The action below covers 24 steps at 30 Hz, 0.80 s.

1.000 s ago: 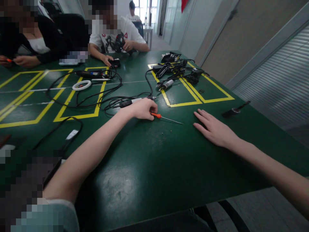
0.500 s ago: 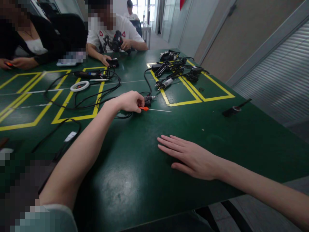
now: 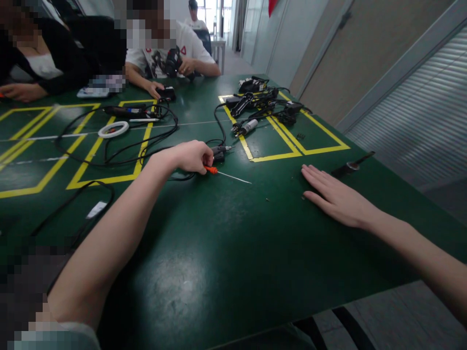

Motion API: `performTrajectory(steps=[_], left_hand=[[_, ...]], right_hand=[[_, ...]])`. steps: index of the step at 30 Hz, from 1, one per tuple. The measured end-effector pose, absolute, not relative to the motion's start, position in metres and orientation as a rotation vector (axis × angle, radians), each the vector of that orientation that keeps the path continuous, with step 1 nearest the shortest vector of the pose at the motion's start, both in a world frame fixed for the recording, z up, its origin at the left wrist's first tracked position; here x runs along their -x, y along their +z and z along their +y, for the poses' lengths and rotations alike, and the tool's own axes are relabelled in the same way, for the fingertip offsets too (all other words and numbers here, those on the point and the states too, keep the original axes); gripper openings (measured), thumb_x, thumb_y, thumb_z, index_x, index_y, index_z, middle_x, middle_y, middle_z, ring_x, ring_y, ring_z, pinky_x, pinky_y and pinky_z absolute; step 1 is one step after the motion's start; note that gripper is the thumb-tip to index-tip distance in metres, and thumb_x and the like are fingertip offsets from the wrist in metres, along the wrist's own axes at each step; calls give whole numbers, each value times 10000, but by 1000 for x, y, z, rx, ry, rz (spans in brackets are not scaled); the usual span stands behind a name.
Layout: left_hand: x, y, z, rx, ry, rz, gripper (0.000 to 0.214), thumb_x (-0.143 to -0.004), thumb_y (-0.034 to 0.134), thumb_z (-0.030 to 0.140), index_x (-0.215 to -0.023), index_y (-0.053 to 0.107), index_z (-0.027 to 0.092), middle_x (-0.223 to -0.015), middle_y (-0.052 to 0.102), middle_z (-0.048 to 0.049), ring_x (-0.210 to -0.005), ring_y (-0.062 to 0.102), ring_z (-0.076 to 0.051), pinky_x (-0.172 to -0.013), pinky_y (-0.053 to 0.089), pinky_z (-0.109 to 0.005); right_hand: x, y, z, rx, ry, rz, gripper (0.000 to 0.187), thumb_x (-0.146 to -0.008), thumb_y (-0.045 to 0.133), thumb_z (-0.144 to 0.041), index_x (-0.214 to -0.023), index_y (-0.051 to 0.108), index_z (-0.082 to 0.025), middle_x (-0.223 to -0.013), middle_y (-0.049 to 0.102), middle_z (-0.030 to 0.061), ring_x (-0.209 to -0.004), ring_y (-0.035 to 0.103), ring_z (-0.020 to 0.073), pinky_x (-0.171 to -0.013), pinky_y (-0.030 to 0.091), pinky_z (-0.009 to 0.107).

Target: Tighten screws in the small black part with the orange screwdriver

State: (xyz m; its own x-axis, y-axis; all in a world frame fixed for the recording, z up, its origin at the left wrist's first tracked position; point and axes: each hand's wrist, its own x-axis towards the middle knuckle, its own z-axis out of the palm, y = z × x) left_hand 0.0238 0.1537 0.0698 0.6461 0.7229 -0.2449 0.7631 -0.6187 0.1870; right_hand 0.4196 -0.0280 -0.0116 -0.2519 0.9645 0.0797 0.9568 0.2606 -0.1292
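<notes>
My left hand (image 3: pixel 189 156) is closed around the orange handle of a thin screwdriver (image 3: pixel 222 173), whose metal shaft lies on the green table (image 3: pixel 204 253) pointing right. Just behind that hand lies a black-tipped tool (image 3: pixel 218 152) on a tangle of black cables. My right hand (image 3: pixel 337 197) lies flat on the table, palm down with fingers stretched out, holding nothing. A small dark tool (image 3: pixel 349 166) rests a short way beyond its fingertips.
Yellow tape boxes mark the table. A pile of black tools and cables (image 3: pixel 262 104) sits at the back right, and a white ring (image 3: pixel 113 129) lies at the back left. Two other people (image 3: pixel 168 48) sit at the far side. The table's near edge runs below my arms.
My right hand slid left toward the middle, then back out to the right, staying flat. My left hand kept hold of the screwdriver and shifted left a little.
</notes>
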Motion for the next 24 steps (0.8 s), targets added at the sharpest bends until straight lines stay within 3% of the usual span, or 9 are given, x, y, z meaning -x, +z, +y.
performTrajectory(steps=[3, 6, 9, 11, 16, 20, 24], left_hand=[[-22, 78, 149, -2596, -404, 1159, 310, -689, 693, 189, -972, 809, 241, -956, 799, -11, -843, 712, -187, -681, 470, -235], [-21, 83, 144, -2541, -525, 1237, 379, -656, 670, 146, -981, 830, 256, -993, 811, -23, -874, 724, -211, -708, 492, -247], [-22, 85, 141, -2482, -551, 1262, 417, -622, 650, 122, -961, 852, 255, -1000, 819, -36, -902, 730, -244, -763, 518, -285], [-23, 85, 141, -2463, -551, 1275, 384, -622, 659, 136, -928, 855, 263, -990, 820, -30, -907, 729, -249, -775, 518, -289], [-24, 81, 143, -2474, -522, 1289, 306, -642, 708, 195, -907, 842, 267, -969, 807, -16, -881, 725, -235, -717, 497, -270], [-25, 80, 142, -2483, -477, 1287, 296, -621, 711, 193, -880, 837, 257, -913, 797, -17, -812, 710, -221, -683, 484, -266], [-24, 81, 141, -2491, -448, 1276, 208, -623, 719, 220, -796, 826, 263, -877, 799, -12, -761, 698, -207, -645, 464, -254]], right_hand=[[-425, -6, -22, 1928, 81, -2306, 783, -1078, 335, -597, -1663, 409, -82, -1731, 389, 184, -1631, 337, 363, -1338, 316, 603], [-413, 0, -26, 1818, 72, -2282, 690, -1095, 346, -553, -1635, 469, -142, -1706, 454, 184, -1587, 435, 379, -1298, 391, 620], [-379, 5, -35, 1464, 100, -2367, 515, -1108, 412, -475, -1545, 567, -250, -1525, 636, 158, -1373, 647, 334, -1118, 582, 558], [-351, 9, -40, 1222, 147, -2504, 412, -1102, 467, -444, -1419, 645, -249, -1308, 712, 151, -1165, 714, 296, -942, 646, 476], [-317, 16, -29, 1006, 4, -2766, 253, -1101, 454, -288, -1075, 672, -162, -991, 716, 126, -837, 676, 234, -729, 581, 368], [-340, 15, -4, 1048, -131, -2783, 290, -1100, 387, -230, -994, 651, -174, -906, 701, 106, -768, 648, 216, -709, 547, 341], [-379, 14, 17, 1245, -226, -2757, 297, -1092, 382, -303, -981, 633, -191, -920, 705, 119, -785, 669, 237, -704, 543, 350]])
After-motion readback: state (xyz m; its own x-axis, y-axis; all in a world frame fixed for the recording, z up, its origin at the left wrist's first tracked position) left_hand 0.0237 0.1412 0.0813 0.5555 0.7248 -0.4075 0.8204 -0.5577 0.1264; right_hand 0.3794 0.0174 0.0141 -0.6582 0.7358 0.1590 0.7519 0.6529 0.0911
